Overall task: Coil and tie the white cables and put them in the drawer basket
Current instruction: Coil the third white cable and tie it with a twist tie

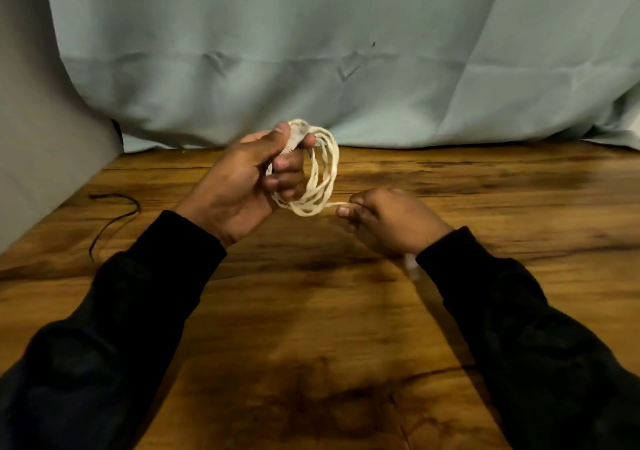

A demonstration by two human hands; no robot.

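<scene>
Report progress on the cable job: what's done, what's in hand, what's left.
Done: the white cable is mostly wound into loops, gripped by the left hand. In hand: the right hand pinches the free end leading off the coil, above the wooden table. Left: no tie shows yet, and no drawer basket is in view, so tying and stowing remain. A thin dark cord lies untouched at left.

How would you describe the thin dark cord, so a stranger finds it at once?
Look at the wooden table, at its left edge beside the grey wall. The dark cord lies there loose and curved, touched by neither hand. Unlike the white cable, it is black and uncoiled.
</scene>
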